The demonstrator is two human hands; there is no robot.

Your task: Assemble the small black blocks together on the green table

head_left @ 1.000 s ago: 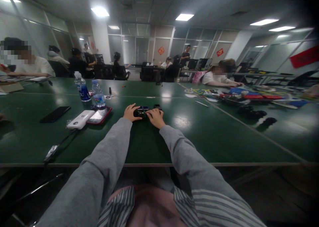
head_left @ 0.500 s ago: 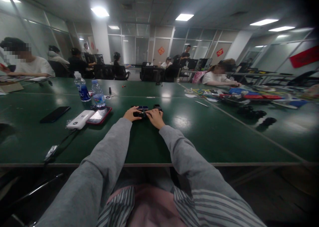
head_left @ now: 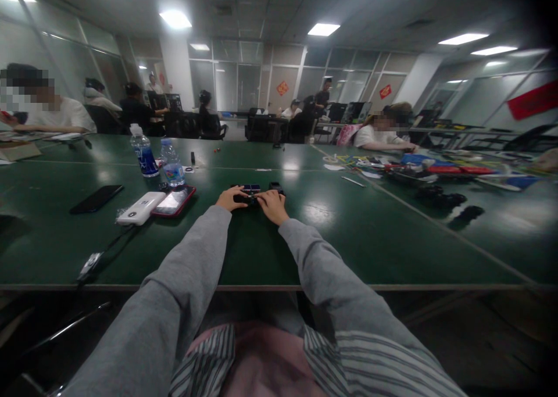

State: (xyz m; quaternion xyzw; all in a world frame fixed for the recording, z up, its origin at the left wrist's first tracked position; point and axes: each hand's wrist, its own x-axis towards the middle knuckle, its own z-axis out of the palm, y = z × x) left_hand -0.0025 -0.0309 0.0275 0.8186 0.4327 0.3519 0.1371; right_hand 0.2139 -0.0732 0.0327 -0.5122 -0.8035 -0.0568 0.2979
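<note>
Both my arms in grey sleeves reach out over a dark green table (head_left: 349,234). My left hand (head_left: 229,199) and my right hand (head_left: 273,204) meet on a small black object (head_left: 246,198) lying on the table, fingers curled onto it from either side. Just behind it sit a small dark blue block (head_left: 250,187) and a small black piece (head_left: 275,186). The object is too small and dark to name.
At left lie a black phone (head_left: 96,199), a white power bank (head_left: 140,208) with a cable, a red-cased phone (head_left: 174,201) and two water bottles (head_left: 143,151). Coloured parts (head_left: 436,168) clutter the right. Other people sit at the far tables.
My left hand's fingers have closed in tighter on the black object. Otherwise my hands stay in place.
</note>
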